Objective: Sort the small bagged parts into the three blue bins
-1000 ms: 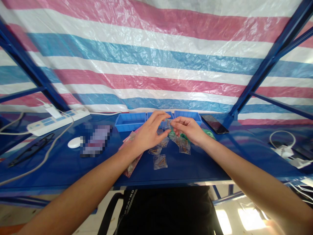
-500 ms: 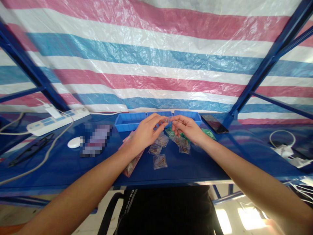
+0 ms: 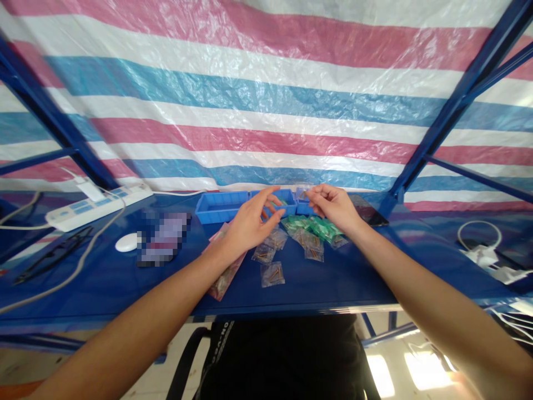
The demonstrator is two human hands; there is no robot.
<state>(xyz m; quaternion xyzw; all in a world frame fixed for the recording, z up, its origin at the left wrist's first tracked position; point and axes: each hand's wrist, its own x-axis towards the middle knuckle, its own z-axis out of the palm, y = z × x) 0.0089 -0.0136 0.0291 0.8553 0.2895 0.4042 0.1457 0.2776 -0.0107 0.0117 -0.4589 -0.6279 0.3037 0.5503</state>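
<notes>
My left hand (image 3: pixel 255 220) is open, its fingers apart and curved, in front of the middle blue bin (image 3: pixel 290 209). Nothing shows between its fingers. My right hand (image 3: pixel 333 204) pinches a small clear plastic bag (image 3: pixel 303 193) over the right blue bin (image 3: pixel 301 208); its contents are too small to make out. Below the hands lie several clear bags of brass-coloured screw-like pieces (image 3: pixel 272 274) and a heap of green-tinted bags (image 3: pixel 310 225). Some of the heap is hidden by my right hand. A pinkish bag (image 3: pixel 225 280) lies partly under my left wrist.
A left blue bin (image 3: pixel 222 208) stands beside the others. A dark phone (image 3: pixel 368 212) lies at right, a power strip (image 3: pixel 100 205) with cables at left. Near the strip are a white rounded object (image 3: pixel 127 243) and a blurred-out purple item (image 3: pixel 166 236). Striped sheeting (image 3: pixel 266 100) hangs behind the table.
My hands have moved apart. The right one has gone to the right with the small bag, over the right bin. My left hand's fingers have opened from their pinch.
</notes>
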